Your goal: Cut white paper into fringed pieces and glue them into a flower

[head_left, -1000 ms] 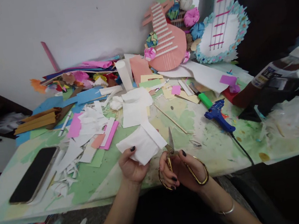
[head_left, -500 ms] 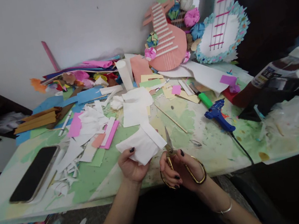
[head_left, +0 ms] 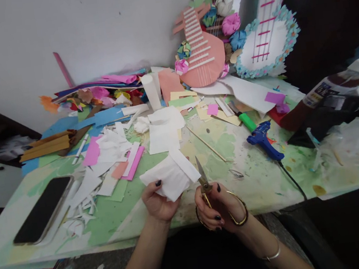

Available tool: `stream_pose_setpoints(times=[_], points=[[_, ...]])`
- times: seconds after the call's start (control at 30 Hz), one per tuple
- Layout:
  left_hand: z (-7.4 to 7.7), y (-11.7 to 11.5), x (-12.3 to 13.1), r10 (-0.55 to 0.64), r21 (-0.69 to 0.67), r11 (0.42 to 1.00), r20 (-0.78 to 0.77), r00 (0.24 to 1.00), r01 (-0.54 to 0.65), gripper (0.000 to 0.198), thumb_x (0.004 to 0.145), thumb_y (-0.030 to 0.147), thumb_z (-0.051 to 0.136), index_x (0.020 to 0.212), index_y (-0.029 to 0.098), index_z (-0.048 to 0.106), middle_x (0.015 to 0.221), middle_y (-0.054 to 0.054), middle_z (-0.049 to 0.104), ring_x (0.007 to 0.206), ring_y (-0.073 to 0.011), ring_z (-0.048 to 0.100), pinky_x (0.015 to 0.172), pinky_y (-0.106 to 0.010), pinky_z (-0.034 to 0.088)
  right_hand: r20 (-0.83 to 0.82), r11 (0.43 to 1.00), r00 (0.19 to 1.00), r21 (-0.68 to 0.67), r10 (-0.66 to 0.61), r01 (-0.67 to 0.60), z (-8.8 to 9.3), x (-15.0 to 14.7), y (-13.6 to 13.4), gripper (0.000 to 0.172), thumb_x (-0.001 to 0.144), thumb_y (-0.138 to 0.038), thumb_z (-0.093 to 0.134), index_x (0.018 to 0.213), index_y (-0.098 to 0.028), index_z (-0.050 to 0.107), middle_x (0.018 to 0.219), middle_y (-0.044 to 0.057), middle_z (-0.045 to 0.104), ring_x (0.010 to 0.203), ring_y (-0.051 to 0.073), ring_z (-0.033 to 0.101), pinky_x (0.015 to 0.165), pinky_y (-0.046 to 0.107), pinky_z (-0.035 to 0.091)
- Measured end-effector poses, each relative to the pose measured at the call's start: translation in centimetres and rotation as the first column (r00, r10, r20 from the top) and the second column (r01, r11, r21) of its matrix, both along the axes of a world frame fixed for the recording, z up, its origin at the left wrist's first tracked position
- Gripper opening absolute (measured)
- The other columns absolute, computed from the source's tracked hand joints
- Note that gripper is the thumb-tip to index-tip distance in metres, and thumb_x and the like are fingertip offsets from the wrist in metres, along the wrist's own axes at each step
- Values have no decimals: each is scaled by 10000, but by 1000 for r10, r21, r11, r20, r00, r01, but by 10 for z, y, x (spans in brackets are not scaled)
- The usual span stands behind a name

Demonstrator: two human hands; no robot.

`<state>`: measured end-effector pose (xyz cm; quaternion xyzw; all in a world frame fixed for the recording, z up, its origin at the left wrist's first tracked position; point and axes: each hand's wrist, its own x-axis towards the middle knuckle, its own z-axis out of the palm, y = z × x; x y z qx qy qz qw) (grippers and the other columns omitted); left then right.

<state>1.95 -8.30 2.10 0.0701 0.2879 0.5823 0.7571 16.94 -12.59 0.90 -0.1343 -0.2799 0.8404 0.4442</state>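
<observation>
My left hand (head_left: pixel 159 202) is closed on a folded piece of white paper (head_left: pixel 165 178), thumb on top. A straight white strip (head_left: pixel 184 166) runs along the paper's right side and points toward the scissors. My right hand (head_left: pixel 221 206) holds gold-handled scissors (head_left: pixel 204 184), fingers through the loops, with the blades pointing up and away from me. The blades look nearly closed, just right of the strip's end. Beyond the hands, a white paper sheet (head_left: pixel 163 137) lies on the table. A thin wooden stick (head_left: pixel 205 143) rests to its right.
A phone (head_left: pixel 43 211) and white paper scraps (head_left: pixel 112 144) lie on the left. To the right are a blue glue gun (head_left: pixel 263 138) with its cord, a dark bottle (head_left: pixel 321 96) and a plastic bag (head_left: pixel 350 141). Paper guitars (head_left: pixel 203 55) lean against the wall.
The scissors and my right hand have shifted slightly right and down, away from the strip. My left hand keeps its hold on the paper almost in place. The view has tilted a little.
</observation>
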Motion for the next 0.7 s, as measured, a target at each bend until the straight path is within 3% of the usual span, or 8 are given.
stream_pose_setpoints(times=[0.47, 0.7], points=[[2, -1, 0, -51, 90, 995, 38, 998, 47, 709, 584, 182, 549, 1289, 209, 477, 1354, -99, 533, 1338, -318, 369, 1039, -449, 406, 15, 1000, 1000, -28, 0, 1, 0, -4, -1, 472, 820, -584, 547, 683, -133, 573, 352, -111, 333, 252, 33, 250, 275, 156, 278], [4, -1, 0, -73, 87, 994, 41, 996, 69, 737, 559, 195, 568, 1290, 219, 476, 1365, -97, 522, 1328, -314, 387, 1018, -417, 431, -24, 1000, 1000, -1, -1, 1, 0, -5, 0, 456, 850, -552, 527, 693, -127, 580, 356, -111, 323, 246, 32, 241, 270, 153, 281]])
